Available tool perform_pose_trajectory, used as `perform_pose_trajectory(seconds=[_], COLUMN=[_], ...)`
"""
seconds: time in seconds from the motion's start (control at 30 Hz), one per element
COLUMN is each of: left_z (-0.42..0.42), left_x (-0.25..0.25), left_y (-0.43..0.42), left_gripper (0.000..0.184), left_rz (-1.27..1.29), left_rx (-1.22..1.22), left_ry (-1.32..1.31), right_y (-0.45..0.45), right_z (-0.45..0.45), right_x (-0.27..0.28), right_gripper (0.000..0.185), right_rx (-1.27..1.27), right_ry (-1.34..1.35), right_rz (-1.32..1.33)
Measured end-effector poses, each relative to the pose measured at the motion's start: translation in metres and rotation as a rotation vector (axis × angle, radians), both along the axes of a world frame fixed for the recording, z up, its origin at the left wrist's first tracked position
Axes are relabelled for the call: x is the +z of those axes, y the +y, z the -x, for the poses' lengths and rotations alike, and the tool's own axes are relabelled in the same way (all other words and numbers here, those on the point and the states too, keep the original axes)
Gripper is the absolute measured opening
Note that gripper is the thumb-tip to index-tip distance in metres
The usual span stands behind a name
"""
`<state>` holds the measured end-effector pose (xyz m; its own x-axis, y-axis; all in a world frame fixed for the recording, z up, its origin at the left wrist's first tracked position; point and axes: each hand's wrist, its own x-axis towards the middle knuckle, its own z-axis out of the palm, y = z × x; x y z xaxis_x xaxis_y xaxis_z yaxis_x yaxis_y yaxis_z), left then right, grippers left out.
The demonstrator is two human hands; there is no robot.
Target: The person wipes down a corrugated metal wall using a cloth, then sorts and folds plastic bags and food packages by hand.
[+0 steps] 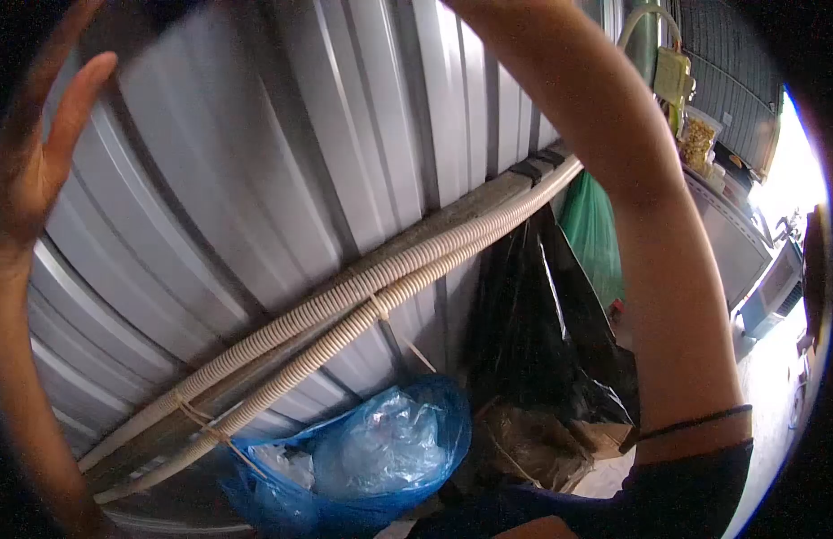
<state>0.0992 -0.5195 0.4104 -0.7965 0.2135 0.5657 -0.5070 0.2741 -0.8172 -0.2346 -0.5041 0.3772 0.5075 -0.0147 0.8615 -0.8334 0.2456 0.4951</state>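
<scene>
At the upper left my left hand (39,162) is raised beside the ribbed metal wall (362,117), its thumb spread away from the fingers. A dark, blurred shape (142,27) lies near its fingers at the top edge; contact cannot be made out. My right arm reaches up across the right side, and the right hand is beyond the top edge. Two pale corrugated hoses (380,269) run diagonally along a ledge below, tied with string.
A blue bag (434,476) with clear plastic hangs low in the centre. Right of it are a black bag (542,332), brown packaging (533,445) and green netting (591,234). A pale cabinet (722,234) stands at the right.
</scene>
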Motion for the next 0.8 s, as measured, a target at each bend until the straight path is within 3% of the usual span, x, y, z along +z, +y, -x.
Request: perform_pose_trajectory(seconds=[0.3,0.37,0.43,0.5,0.67,0.8], left_z=[0.019,0.018,0.017,0.019,0.021,0.022], left_x=[-0.005,-0.004,-0.004,-0.003,-0.002,-0.003], left_y=[0.003,0.004,0.006,0.01,0.018,0.023], left_gripper=[0.05,0.05,0.05,0.05,0.05,0.05], left_rz=[0.097,0.094,0.106,0.122,0.155,0.176], left_rx=[0.019,0.03,0.034,0.04,0.059,0.082], left_ry=[-0.019,-0.018,-0.016,-0.022,-0.027,-0.026], right_y=[0.035,0.04,0.045,0.056,0.089,0.084], right_z=[0.012,0.037,0.065,0.08,0.051,0.048], right_x=[-0.105,-0.116,-0.12,-0.121,-0.13,-0.129], right_gripper=[0.029,0.03,0.03,0.03,0.033,0.032], right_rx=[-0.101,-0.289,-0.707,-0.886,-0.145,0.12], right_ry=[0.315,0.437,0.669,0.804,0.46,0.335], right_rz=[-0.255,-0.255,-0.122,-0.072,-0.53,-0.57])
